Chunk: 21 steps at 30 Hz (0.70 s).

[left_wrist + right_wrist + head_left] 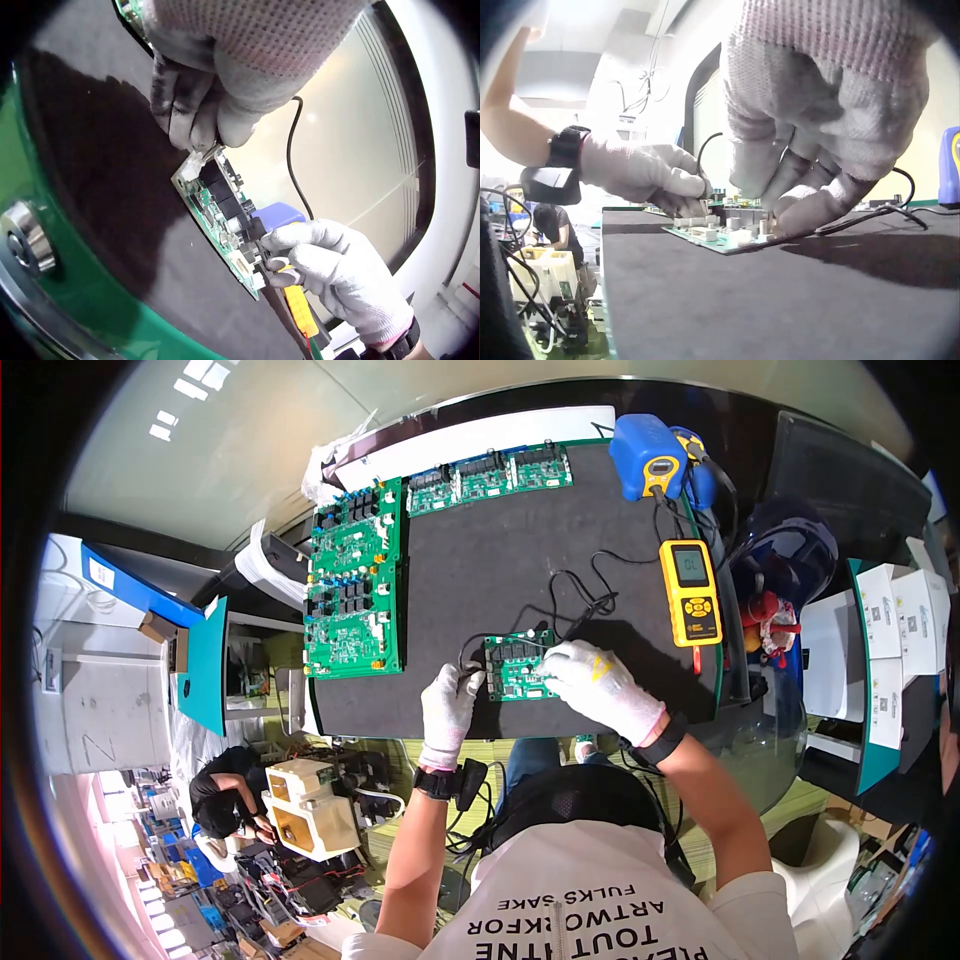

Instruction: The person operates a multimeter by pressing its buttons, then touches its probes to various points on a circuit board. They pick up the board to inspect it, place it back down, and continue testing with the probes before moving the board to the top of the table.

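Observation:
A green circuit board [515, 682] with black relay-like blocks and white connectors lies near the front edge of the dark mat. My gloved left hand [449, 710] is at its left side, thumb and fingers pinching the end of a thin black test lead [702, 154] over the board's corner. From the right, my gloved right hand [598, 685] has its curled fingers at the board's edge, thumb and fingertips pinching there among the parts. In the right wrist view its fingertips [799, 214] stand right at the connectors; I cannot tell whether a probe is between them too.
A yellow handheld meter [690, 592] lies at the right, its display lit. Behind it stands a blue soldering-station-like unit [648, 458]. Black cable [600, 602] loops across the mat. More boards [352, 605] line the left side and the back [490, 478]. Another person [222, 790] works beyond.

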Tool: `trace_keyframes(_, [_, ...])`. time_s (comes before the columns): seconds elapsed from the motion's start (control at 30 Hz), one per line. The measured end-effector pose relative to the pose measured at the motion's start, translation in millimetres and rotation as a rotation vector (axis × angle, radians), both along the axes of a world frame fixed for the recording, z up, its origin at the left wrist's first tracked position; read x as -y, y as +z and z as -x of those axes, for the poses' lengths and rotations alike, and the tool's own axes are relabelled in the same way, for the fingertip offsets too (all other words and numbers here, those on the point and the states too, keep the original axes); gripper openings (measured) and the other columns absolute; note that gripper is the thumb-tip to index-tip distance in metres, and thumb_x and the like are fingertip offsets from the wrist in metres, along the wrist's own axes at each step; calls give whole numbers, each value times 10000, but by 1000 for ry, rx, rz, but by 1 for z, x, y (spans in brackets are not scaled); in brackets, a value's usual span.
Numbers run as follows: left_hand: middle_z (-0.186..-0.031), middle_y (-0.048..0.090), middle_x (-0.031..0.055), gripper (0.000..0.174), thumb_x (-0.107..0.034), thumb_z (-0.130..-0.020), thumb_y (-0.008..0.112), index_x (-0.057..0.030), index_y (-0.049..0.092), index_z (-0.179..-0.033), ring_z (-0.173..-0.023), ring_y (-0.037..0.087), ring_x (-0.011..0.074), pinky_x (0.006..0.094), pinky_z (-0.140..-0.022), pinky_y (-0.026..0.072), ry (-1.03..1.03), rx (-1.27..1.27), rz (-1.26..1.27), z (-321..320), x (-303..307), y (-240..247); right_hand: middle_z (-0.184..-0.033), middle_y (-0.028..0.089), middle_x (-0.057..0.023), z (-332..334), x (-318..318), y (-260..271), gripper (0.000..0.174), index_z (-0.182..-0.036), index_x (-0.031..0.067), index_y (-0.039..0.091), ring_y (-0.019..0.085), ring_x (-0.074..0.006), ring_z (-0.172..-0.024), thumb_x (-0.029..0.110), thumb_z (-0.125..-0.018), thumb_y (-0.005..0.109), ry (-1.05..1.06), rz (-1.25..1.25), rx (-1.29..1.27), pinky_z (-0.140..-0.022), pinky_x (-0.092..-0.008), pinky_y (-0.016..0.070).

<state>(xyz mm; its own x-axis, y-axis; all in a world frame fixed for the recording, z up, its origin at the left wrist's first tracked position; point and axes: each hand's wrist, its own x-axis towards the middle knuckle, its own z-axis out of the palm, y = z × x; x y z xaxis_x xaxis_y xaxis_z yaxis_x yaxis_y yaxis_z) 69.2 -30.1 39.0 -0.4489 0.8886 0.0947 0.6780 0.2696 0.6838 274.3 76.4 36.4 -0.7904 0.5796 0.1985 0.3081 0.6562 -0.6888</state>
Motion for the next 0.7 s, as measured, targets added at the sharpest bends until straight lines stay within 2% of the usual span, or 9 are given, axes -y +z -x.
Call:
trace_keyframes(0.13, [-724, 653, 111, 140, -143, -818, 665, -27, 618, -881, -616, 607, 144, 270, -584, 472, 9, 1, -9, -1, 0, 1, -1034, 550, -55, 9, -17, 7, 265, -1032, 97, 587, 554, -248, -999, 156, -775, 617, -63, -28, 11, -802, -370, 486])
trace_keyframes(0.17, [-724, 653, 111, 140, -143, -818, 665, -27, 618, -881, -616, 607, 144, 270, -584, 472, 12, 2, -9, -1, 0, -1, -1106, 523, -70, 11, -20, 7, 373, -1127, 114, 561, 536, -253, -1044, 199, -771, 630, -60, -39, 56, -822, -381, 481])
trace_keyframes(0.23, [-709, 632, 126, 150, -147, -817, 665, -19, 602, -863, -586, 600, 203, 291, -565, 469, -10, 10, -83, -1, 0, -4, -1139, 514, -73, 17, -22, 4, 435, -1166, 124, 543, 526, -256, -1063, 218, -754, 649, -63, -49, 108, -831, -385, 479])
trace_keyframes(0.3, [-712, 633, 127, 151, -147, -816, 666, -19, 597, -857, -590, 604, 207, 292, -567, 470, -2, 6, -54, -1, 0, -3, -1222, 489, -72, 24, -27, 7, 578, -1242, 149, 503, 524, -270, -1068, 261, -707, 692, -27, -2, 202, -850, -392, 471])
trace_keyframes(0.4, [-714, 633, 129, 155, -149, -813, 668, -19, 590, -845, -594, 607, 212, 293, -568, 471, 2, 10, -33, -2, 0, 0, -1212, 497, -64, 30, -33, 10, 599, -1243, 141, 502, 536, -272, -1039, 261, -692, 704, 11, 63, 288, -848, -384, 471])
trace_keyframes(0.43, [-713, 633, 129, 158, -151, -812, 670, -19, 586, -839, -592, 607, 213, 293, -567, 471, -2, 18, -41, -2, 0, 0, -1149, 518, -61, 29, -34, 7, 585, -1211, 122, 517, 547, -271, -1001, 255, -677, 715, 6, 70, 237, -832, -380, 471])
trace_keyframes(0.57, [-707, 632, 125, 162, -157, -811, 671, -21, 588, -839, -592, 610, 212, 292, -567, 471, -11, -4, -40, 1, 0, -3, -1081, 529, -62, 28, -40, 4, 554, -1162, 107, 537, 549, -268, -988, 257, -664, 727, 37, 49, 183, -816, -376, 471])
trace_keyframes(0.63, [-722, 650, 107, 143, -139, -814, 666, -22, 615, -879, -601, 598, 149, 270, -578, 467, -19, 13, -44, 1, 0, -1, -1069, 522, -60, 29, -42, 3, 528, -1129, 104, 546, 539, -260, -1022, 268, -662, 731, 53, 102, 188, -824, -375, 464])
trace_keyframes(0.7, [-729, 653, 107, 144, -142, -814, 667, -24, 619, -881, -617, 605, 147, 270, -587, 469, -6, 26, -23, 1, 1, 3, -1084, 516, -59, 29, -42, -5, 534, -1132, 105, 545, 529, -255, -1041, 275, -662, 734, 36, 81, 185, -835, -374, 459])
